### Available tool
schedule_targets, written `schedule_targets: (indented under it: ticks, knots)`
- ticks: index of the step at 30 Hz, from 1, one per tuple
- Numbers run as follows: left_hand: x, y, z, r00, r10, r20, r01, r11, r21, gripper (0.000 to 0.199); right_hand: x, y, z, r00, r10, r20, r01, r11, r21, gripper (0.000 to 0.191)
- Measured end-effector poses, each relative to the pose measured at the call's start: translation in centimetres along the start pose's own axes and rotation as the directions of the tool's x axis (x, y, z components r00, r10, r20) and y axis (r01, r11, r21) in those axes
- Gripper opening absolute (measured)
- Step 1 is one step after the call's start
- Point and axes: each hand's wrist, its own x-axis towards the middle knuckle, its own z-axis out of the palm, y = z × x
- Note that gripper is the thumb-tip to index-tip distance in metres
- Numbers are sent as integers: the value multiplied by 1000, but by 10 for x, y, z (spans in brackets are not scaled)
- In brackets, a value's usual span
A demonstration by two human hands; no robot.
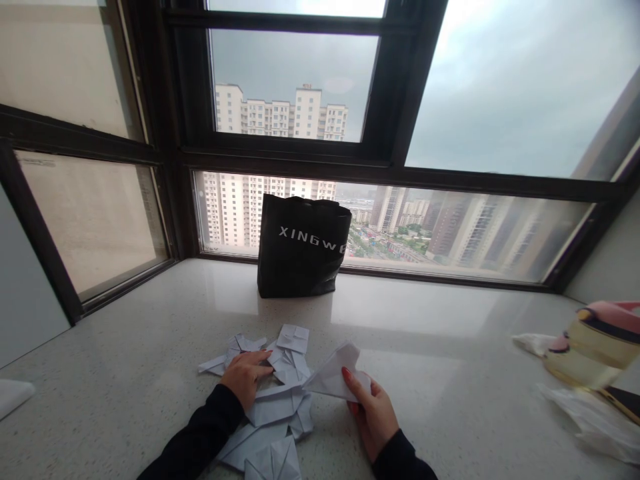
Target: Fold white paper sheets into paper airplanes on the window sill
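Several folded white papers (pixel 275 405) lie in a loose pile on the pale speckled counter (pixel 440 400). My left hand (pixel 247 377) rests on the upper left of the pile, its fingers spread over the papers; a small dark patch shows under the fingertips. To the right of the pile, my right hand (pixel 371 410) pinches a folded white paper (pixel 333 373) between thumb and fingers. That paper's pointed left end reaches the edge of the pile.
A black bag (pixel 304 250) stands upright behind the pile, near the window. At the right are a yellowish bottle with a pink lid (pixel 593 350), crumpled clear plastic (pixel 595 420) and a dark phone-like object (pixel 623 401). A white item (pixel 15 397) lies at the left edge.
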Motion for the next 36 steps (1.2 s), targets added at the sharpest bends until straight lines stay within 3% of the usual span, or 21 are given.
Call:
schedule_targets:
  ticks: [4,8,12,17,22,28,33,36]
  knots:
    - [0,-2,5,999,30,-23,-31,999,-30,48,0,-1,1,1000,2,4,-3,1000,4,30]
    - [3,5,-9,991,11,-133,-20,997,-71,39,0,-1,1,1000,9,2,-9,1000,-7,31]
    - [5,15,-28,946,-34,-323,-29,982,-187,29,0,-1,1,1000,11,19,-11,1000,2,30]
    - [6,18,-32,901,-110,-420,-10,962,-273,27,0,1,0,1000,11,13,-11,1000,12,31]
    - [7,20,-33,870,-230,-437,56,925,-377,30,1,1,0,1000,7,8,-7,1000,-4,31]
    - [6,21,-39,948,-189,-256,93,934,-344,26,0,-1,1,1000,-1,11,1,1000,-26,31]
    - [6,21,-37,903,-231,-363,154,961,-230,25,0,0,1,1000,3,-5,-3,1000,-10,31]
    - [5,33,-38,911,-139,-389,61,977,-206,22,1,3,-1,1000,-10,21,11,999,-46,28]
